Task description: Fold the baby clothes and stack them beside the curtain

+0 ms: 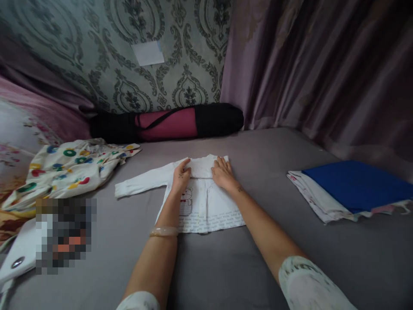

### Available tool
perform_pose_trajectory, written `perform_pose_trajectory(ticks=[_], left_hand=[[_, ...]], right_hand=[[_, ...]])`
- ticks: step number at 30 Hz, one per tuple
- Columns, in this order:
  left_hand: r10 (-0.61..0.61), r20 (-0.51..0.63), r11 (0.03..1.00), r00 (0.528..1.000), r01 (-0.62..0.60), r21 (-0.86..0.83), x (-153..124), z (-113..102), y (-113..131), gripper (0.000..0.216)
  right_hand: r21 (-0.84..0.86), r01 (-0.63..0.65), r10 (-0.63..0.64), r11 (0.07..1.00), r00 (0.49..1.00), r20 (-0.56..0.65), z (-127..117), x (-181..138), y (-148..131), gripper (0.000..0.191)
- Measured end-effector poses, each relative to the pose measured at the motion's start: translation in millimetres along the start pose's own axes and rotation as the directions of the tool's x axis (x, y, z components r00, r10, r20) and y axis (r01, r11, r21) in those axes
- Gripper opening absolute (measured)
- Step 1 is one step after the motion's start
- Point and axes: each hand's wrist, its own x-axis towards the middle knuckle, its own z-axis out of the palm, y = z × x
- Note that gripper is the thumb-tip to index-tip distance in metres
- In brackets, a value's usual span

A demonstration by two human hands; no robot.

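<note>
A small white long-sleeved shirt (196,198) lies spread on the grey sheet, with a bear print and lines of lettering near its hem. One sleeve (142,183) reaches out to the left. On the right, the other sleeve seems folded across the upper part of the shirt. My left hand (182,173) rests on the upper left of the shirt, its thumb and index finger apart and its other fingers partly hidden. Fingers stretched out, my right hand (222,172) lies flat on the fabric near the upper right corner.
A patterned cream cloth (77,168) lies at left, beyond a white device (22,252) and a pixelated patch. Folded cloths with a blue one (358,183) on top sit at right. Along the wall runs a long black and pink bag (171,122). Curtains (274,64) hang at right.
</note>
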Motion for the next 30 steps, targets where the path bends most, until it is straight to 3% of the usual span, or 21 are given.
perform_pose_trajectory(ticks=[6,13,22,30], left_hand=[[0.001,-0.020,0.994,1.000,0.001,0.113,-2,-3,2,0.046],[0.095,-0.003,0.947,0.995,-0.090,0.308,-1,-7,1,0.046],[0.152,0.011,0.920,0.988,-0.146,0.364,-2,-7,-8,0.031],[0.168,0.059,0.795,0.984,-0.171,0.581,-2,-3,-12,0.028]], right_hand=[[-0.024,-0.059,0.060,0.998,0.997,0.058,-2,-1,6,0.062],[-0.029,-0.050,0.052,0.998,0.998,0.042,-2,-2,9,0.062],[-0.044,-0.086,0.086,0.995,0.996,0.002,2,-2,12,0.065],[-0.058,-0.124,0.122,0.991,0.992,-0.031,5,-2,13,0.069]])
